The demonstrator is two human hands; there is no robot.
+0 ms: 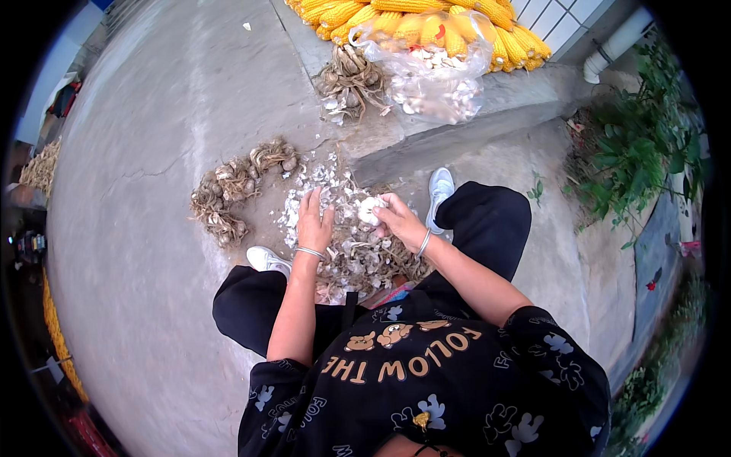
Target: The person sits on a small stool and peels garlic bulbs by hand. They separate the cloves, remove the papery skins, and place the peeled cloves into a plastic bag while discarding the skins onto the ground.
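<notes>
My right hand [400, 223] holds a white garlic bulb [371, 210] between thumb and fingers, above a litter of garlic skins. To its left, my left hand [315, 224] hovers over the same litter with its fingers extended and the thumb apart, holding nothing that I can see. Papery garlic skins [357, 251] and dry stalks lie heaped between my feet. Left of them, bundles of dried garlic bulbs [231, 180] rest on the concrete. Another garlic bundle [351, 80] lies farther off, beside a clear plastic bag [440, 94] that contains white garlic cloves.
A pile of yellow corn cobs [400, 8] lies behind the bag, near a tiled wall. The raised concrete ledge [457, 134] runs past my right shoe [441, 191]. Green plants [625, 165] and a white drainpipe [617, 51] are at the right. My left shoe [267, 260] stands near the skins.
</notes>
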